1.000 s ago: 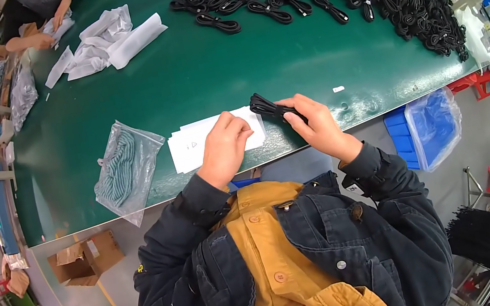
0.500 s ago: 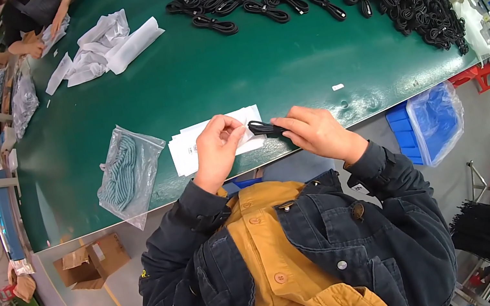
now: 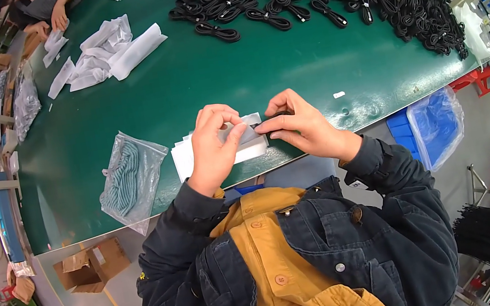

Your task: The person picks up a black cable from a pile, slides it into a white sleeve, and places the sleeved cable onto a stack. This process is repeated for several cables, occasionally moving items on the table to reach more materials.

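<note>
Our left hand (image 3: 214, 140) pinches a small clear bag (image 3: 240, 134) open; our right hand (image 3: 300, 125) grips a coiled black cable (image 3: 271, 120) at its mouth, above the green table's (image 3: 283, 74) near edge. Insertion step: next, we judge, the coil must slide squarely inside.

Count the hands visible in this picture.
3: left hand and right hand together at the table's near edge, holding a small clear bag; a co-worker's hand far left. Others may be hidden.
</note>
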`<state>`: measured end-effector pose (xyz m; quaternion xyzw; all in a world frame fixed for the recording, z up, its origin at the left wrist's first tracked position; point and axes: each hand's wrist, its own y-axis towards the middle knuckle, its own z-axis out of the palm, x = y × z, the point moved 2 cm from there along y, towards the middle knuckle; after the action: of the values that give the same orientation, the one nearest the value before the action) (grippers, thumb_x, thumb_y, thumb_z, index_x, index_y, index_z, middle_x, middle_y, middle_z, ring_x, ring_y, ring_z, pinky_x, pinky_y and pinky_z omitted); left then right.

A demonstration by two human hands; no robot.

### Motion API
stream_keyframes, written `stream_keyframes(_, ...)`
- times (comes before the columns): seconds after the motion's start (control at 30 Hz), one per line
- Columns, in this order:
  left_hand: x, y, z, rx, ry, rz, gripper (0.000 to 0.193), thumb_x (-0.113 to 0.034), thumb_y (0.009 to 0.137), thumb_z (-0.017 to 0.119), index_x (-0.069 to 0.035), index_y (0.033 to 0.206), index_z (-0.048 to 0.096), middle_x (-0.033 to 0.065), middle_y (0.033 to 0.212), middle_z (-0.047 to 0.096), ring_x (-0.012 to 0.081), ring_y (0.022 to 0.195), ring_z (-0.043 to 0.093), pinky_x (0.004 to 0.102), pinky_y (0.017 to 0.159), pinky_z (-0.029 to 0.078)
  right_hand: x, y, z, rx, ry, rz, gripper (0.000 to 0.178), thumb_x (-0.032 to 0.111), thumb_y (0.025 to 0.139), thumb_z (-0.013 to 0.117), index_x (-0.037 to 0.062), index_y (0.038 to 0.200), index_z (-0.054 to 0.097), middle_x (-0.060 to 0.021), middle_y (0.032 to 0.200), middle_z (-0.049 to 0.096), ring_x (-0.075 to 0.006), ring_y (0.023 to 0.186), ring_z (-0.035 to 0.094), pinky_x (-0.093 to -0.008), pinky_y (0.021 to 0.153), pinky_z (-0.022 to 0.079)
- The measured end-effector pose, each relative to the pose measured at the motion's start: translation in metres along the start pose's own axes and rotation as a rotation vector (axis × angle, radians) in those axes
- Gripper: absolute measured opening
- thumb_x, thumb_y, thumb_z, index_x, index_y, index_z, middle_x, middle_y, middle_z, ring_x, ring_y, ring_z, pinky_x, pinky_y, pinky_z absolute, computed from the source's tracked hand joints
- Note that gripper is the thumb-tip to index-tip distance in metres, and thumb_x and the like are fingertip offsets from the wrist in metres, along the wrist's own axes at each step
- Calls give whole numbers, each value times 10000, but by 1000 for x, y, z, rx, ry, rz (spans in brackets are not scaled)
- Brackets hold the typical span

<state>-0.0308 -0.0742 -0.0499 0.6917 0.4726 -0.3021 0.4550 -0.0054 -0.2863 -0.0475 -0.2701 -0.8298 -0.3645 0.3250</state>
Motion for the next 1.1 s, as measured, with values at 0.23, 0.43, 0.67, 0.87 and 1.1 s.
stream_keyframes(0.23, 1, 20, -14, 2, -500, -210, 78, -85, 934, 668, -27, 955, 619, 70, 1093, 616, 140, 1002, 586, 297, 875, 505, 9, 34, 6, -196, 477, 112, 317, -69, 827, 702, 61, 1107, 629, -101, 1149, 529, -160, 903, 586, -276, 805, 511)
stream_keyframes(0.43, 1, 47, -28, 14, -827, -418, 123, -144, 978, 629, -28, 1019, 624, 56, 1097, 654, 137, 946, 633, 299, 840, 529, 12, 72, 1, -174, 150, -130, 333, -87, 822, 681, 60, 1117, 633, -110, 1167, 526, -172, 936, 604, -283, 763, 526)
stream_keyframes(0.67, 23, 87, -123, -674, -58, 62, 195, -131, 959, 641, -9, 1111, 635, 63, 1078, 645, 156, 931, 639, 302, 835, 516, -95, 122, -56, -297, -606, 65, 332, 56, 852, 693, 70, 1175, 618, -140, 1132, 572, -304, 1046, 612, -376, 811, 546)
stream_keyframes(0.87, 6, 1, -18, 76, 259, 48, 244, -46, 833, 718, -16, 1061, 638, 115, 987, 583, 252, 904, 600, 351, 796, 500, -153, 96, -64, -8, -1052, 145, 373, 94, 827, 706, 46, 1176, 584, -154, 1067, 574, -354, 949, 613, -438, 779, 541)
stream_keyframes(1.1, 14, -26, 23, 176, 396, 88, 144, -49, 821, 707, -30, 937, 625, 113, 892, 565, 318, 848, 601, 399, 778, 497, -111, 52, -32, -13, -870, 210, 301, 38, 840, 593, 8, 1139, 572, -189, 964, 601, -370, 883, 630, -447, 755, 529)
